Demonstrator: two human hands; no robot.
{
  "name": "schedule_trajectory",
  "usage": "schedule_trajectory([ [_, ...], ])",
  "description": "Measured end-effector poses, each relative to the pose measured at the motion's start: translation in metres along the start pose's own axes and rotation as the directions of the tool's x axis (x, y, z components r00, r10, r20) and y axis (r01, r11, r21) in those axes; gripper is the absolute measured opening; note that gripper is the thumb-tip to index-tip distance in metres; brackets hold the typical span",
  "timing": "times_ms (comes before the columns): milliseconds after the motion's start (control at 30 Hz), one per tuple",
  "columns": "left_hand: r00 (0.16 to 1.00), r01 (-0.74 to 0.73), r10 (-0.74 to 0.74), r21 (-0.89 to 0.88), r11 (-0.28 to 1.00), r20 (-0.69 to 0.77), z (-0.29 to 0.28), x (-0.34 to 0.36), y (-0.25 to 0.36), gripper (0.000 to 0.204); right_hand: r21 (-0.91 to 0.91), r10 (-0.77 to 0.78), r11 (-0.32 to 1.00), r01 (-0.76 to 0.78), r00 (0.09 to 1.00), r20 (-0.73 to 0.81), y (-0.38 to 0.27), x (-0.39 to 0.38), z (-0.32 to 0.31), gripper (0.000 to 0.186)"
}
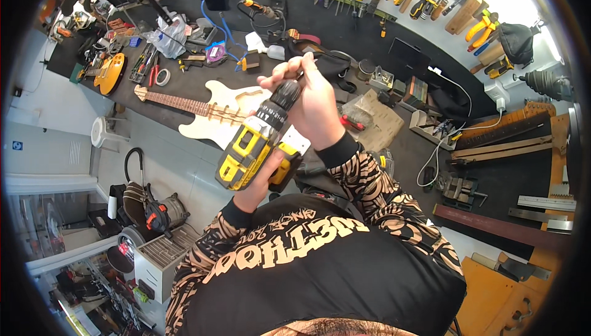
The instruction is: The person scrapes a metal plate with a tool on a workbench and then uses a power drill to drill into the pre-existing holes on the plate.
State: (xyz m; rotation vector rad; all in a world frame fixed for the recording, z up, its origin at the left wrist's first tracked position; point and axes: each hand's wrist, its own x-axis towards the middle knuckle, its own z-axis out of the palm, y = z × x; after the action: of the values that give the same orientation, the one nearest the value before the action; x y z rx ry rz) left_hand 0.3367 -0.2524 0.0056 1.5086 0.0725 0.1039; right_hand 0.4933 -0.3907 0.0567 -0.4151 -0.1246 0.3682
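Observation:
A yellow and black cordless drill [246, 151] is held up in front of my chest, its black chuck [285, 95] pointing away from me. My left hand [265, 179] wraps round the drill's grip from below. At the nose of the chuck, my right hand [314, 99] has its thumb and fingers bent together in a pinch. Whatever small piece is between those fingertips is mostly hidden. Behind the drill, an unpainted electric guitar [212, 124] lies on the dark workbench [191, 79], its neck toward the left.
Further left on the bench are a small yellow guitar [111, 72], a tape roll [162, 77] and a plastic bag [166, 40]. Red-handled pliers [352, 122] lie to my right near a worn board [375, 117]. Tools hang along the back wall. A vacuum cleaner [165, 213] stands lower left.

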Motion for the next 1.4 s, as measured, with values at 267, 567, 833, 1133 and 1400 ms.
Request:
schedule_trajectory([
  [267, 0.980, 0.156, -0.163, -0.066, 0.986, -0.111, -0.012, -0.016, -0.023, 0.051, -0.491, -0.120, 0.854, -0.170, 0.854, -0.506, -0.120, 0.080, -0.248, 0.018],
  [567, 0.963, 0.150, -0.157, -0.048, 0.988, -0.218, -0.025, -0.030, -0.022, 0.074, -0.993, -0.650, 0.108, -0.042, 0.753, -0.103, -0.231, 0.173, -0.263, 0.038],
  [833, 0.970, 0.114, -0.090, 0.095, 0.989, -0.227, -0.048, -0.049, -0.024, 0.083, -0.914, -0.513, 0.377, -0.148, 0.789, -0.339, -0.219, 0.143, -0.246, 0.036],
  [1133, 0.996, 0.039, -0.024, 0.167, 0.985, -0.089, -0.085, -0.046, -0.036, 0.080, -0.879, -0.126, 0.344, -0.330, 0.912, -0.391, -0.092, -0.032, -0.240, 0.023],
  [1400, 0.915, -0.116, 0.025, 0.204, 0.972, 0.402, -0.105, -0.010, -0.037, 0.071, -0.726, -0.179, 0.569, -0.386, 0.804, -0.567, 0.010, -0.207, -0.212, 0.022],
])
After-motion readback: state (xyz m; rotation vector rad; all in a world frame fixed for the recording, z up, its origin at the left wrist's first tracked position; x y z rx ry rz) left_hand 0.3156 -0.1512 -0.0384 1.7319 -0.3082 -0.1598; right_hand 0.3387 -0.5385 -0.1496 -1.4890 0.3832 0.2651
